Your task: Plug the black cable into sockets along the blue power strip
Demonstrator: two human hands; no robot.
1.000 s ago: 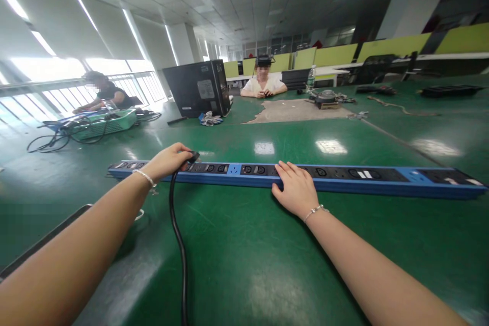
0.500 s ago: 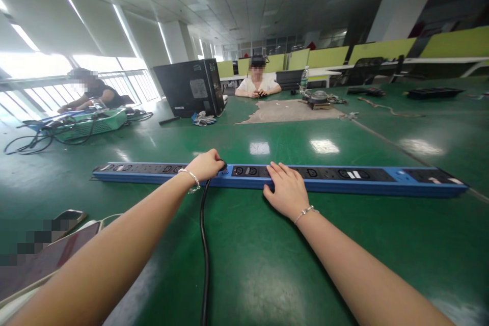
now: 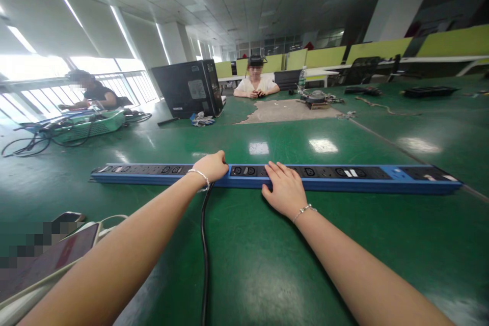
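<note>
A long blue power strip (image 3: 344,186) with black socket panels lies across the green table in front of me. Closed at its middle, my left hand (image 3: 212,167) grips the plug of a black power cord over the strip; my fingers hide the plug, so I cannot tell how it sits against the sockets. From under that hand the black power cord (image 3: 205,254) runs down toward the near edge of the view. My right hand (image 3: 284,189) rests on the strip right of centre, fingers stretched over its top and thumb at the near side.
At lower left lie a phone-like device (image 3: 71,217) and a tablet-like screen (image 3: 57,260). Beyond the strip stand a black computer case (image 3: 183,89), gloves (image 3: 202,119) and a green basket (image 3: 95,126) with cables. One person (image 3: 255,84) sits opposite, another (image 3: 97,91) at far left.
My left hand has shifted slightly right along the strip and turned, so the dark plug end at its fingertips is now hidden. My right hand stays on the strip.
</note>
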